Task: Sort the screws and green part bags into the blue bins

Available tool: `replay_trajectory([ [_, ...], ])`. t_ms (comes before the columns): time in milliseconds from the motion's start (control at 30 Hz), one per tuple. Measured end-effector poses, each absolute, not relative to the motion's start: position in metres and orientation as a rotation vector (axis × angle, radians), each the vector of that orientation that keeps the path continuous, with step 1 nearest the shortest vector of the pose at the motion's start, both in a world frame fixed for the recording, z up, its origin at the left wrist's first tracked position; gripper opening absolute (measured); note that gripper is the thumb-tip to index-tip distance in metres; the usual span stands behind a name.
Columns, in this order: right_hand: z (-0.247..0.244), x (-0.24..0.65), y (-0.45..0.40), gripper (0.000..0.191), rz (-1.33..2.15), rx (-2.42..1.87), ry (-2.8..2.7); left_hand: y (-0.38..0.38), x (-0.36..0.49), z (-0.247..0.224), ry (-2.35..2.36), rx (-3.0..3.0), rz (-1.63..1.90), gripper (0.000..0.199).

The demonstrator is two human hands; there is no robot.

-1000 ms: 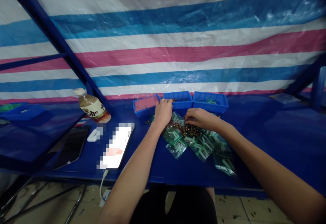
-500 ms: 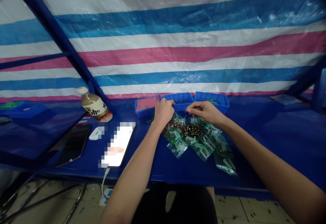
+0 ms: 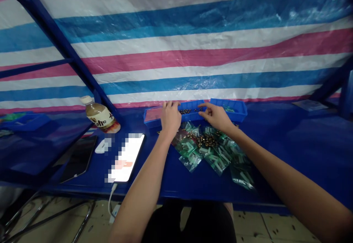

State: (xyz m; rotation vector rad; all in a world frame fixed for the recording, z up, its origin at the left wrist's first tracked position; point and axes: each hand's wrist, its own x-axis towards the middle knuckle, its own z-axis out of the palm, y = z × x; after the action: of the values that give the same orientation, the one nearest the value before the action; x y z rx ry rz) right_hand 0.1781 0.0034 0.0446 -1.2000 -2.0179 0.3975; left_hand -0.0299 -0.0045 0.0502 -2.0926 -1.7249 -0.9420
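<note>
- Bottle [image 3: 100, 118], capped, is standing at the far left; a wide swing of the left forearm [image 3: 150, 178] could topple it.
- A lit phone [image 3: 126, 162] is lying beside that forearm, and its white cable [image 3: 110, 200] is hanging over the edge of the table [image 3: 289, 154]; a snag there could drag the phone off.
- The left tray [image 3: 150, 124] is holding a pink sheet [image 3: 153, 114]; pressure on the rim could tilt it.
- The left hand [image 3: 170, 118] is bending its fingers where the left and middle trays meet; I cannot tell whether it is grasping anything.
- The middle tray [image 3: 190, 117] is holding small brass-coloured pieces [image 3: 185, 111]; a bump could make them jump out.
- Green packets [image 3: 190, 159] are lying heaped in front, with loose brass-coloured pieces [image 3: 208, 140] resting on top; tugging one packet could scatter them.
- The right hand [image 3: 216, 115] is hovering at the middle tray's right end, thumb and fingers parted, nothing visible between; a careless knuckle could shift the right tray [image 3: 238, 117].
</note>
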Motion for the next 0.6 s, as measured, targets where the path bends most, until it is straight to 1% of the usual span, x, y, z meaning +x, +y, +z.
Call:
replay_trajectory([
  [100,0.037,0.186,0.0,0.019,0.355,-1.083,-2.33,-0.007,-0.025,0.049,-1.71,-2.138,-0.931,0.036],
  [200,0.029,0.191,-0.001,0.018,0.27,-0.996,-2.53,-0.009,-0.018,0.048,-1.661,-2.196,-0.901,0.033],
  [333,0.025,0.192,0.001,0.014,0.241,-1.001,-2.579,-0.009,-0.015,0.047,-1.615,-2.213,-0.861,0.032],
  [600,0.023,0.196,0.001,0.01,0.222,-1.008,-2.465,-0.003,-0.026,0.046,-1.696,-2.155,-0.928,0.033],
])
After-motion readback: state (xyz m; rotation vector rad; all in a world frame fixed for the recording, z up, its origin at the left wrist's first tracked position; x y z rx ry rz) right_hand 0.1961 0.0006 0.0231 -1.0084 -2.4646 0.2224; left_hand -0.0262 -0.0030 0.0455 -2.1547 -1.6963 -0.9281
